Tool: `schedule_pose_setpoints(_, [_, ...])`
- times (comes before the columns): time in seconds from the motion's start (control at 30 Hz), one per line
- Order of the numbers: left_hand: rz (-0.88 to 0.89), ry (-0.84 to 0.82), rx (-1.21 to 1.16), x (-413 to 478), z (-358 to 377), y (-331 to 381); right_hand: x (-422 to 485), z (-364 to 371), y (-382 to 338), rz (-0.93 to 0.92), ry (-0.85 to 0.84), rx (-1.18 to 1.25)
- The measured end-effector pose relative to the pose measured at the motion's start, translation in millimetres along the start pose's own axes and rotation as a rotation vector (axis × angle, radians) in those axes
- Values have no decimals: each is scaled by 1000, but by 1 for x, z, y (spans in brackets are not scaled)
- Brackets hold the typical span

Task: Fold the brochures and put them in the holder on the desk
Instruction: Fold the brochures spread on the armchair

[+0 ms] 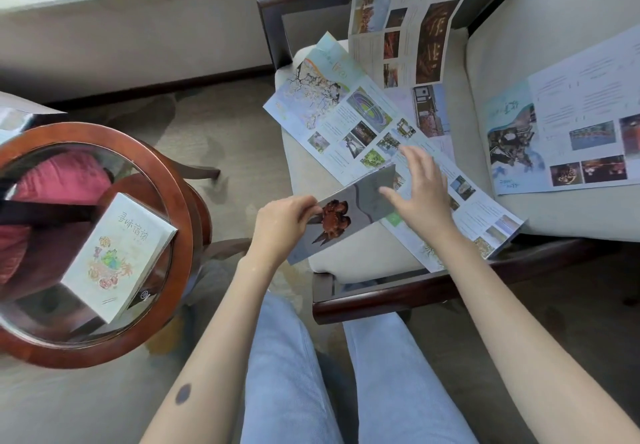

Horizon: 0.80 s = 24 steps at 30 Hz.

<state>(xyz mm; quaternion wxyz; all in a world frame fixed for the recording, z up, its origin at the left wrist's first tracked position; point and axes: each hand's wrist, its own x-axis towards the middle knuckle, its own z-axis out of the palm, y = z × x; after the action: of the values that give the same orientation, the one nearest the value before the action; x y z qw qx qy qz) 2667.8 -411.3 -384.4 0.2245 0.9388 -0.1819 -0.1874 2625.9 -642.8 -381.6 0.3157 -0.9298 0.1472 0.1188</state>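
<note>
Brochure being worked on is the grey brochure (349,211) with the reddish-brown picture on its cover. It's already down to a narrow strip and sits between the two hands, lifted off the front edge of the armchair (304,166) seat.

The left hand (282,221) pinches its near end, thumb on top and fingers curled under, which looks like the anchor so the strip doesn't swing around. The right hand (420,194) is flat, with fingers straight and spread over the far end and nothing gripped. Whether the palm is actually pressing the paper or hovering just above it, I can't tell. My guess is it's there to flatten the crease.

Right under the right hand lies a long brochure (346,121), fully unfolded across the seat. Beyond it, a draped brochure (401,27) hangs over the chair, and out past the right hand a third brochure (571,121) is spread on the next cushion. So plenty is left to fold.

Off to the left of the left hand is a round glass-topped table (183,208) with a pale printed packet (117,256) on it. It could be the holder or a finished brochure; hard to say.
</note>
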Motion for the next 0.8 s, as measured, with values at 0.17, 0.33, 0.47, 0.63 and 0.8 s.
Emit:
schedule_pose_setpoints(0.17, [8, 17, 49, 0, -4, 3, 3, 28, -62, -556, -92, -204])
schedule_pose_setpoints(0.33, [-29, 31, 59, -9, -24, -24, 26, 33, -72, -575, -152, -290])
schedule_pose_setpoints(0.47, [-55, 63, 2, -27, -43, -62, 38, 32, -72, -522, -139, -278])
schedule_pose_setpoints(0.63, [-194, 60, -104, -59, -62, -116, 34, 70, -110, -501, -198, -300])
schedule_pose_setpoints(0.8, [-442, 235, -494, -104, -93, -191, 30, 117, -164, -340, -314, -116])
